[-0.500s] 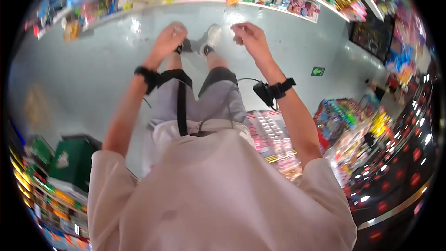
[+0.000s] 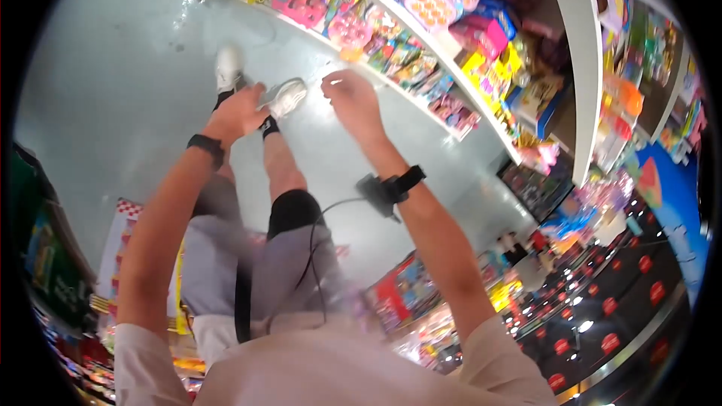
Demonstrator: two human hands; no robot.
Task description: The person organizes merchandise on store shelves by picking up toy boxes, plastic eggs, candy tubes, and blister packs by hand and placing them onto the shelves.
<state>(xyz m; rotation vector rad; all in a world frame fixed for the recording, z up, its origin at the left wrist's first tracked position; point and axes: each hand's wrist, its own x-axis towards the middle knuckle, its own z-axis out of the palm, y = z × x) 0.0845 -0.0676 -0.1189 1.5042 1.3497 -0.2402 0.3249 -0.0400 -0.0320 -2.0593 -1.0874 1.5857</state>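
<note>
My left hand [image 2: 239, 114] hangs in the air above the grey floor and in front of my white shoes [image 2: 287, 98]. It is slightly blurred, its fingers loosely bent and apart, with nothing seen in it. Further right, my right hand [image 2: 351, 98] is also in mid-air, its fingers loosely curled and no object showing between them. Nearest to it is the low shelf edge with a pink toy pack [image 2: 350, 28], which it does not touch. A black strap [image 2: 207, 149] circles my left wrist; another strap with a dark device [image 2: 382, 189] and cable is on my right wrist.
Shelves [image 2: 444, 98] packed with colourful toys run from the upper left to the right. A dark screen-like panel [image 2: 538, 184] stands at the shelf's end. Packaged goods [image 2: 410, 293] lie low at my right. A dark green box [image 2: 56, 256] is at the left edge.
The view has turned to the right, so the shelves now slant closer across the upper right. My legs have changed position in a step. Both hands remain raised without any object seen in them.
</note>
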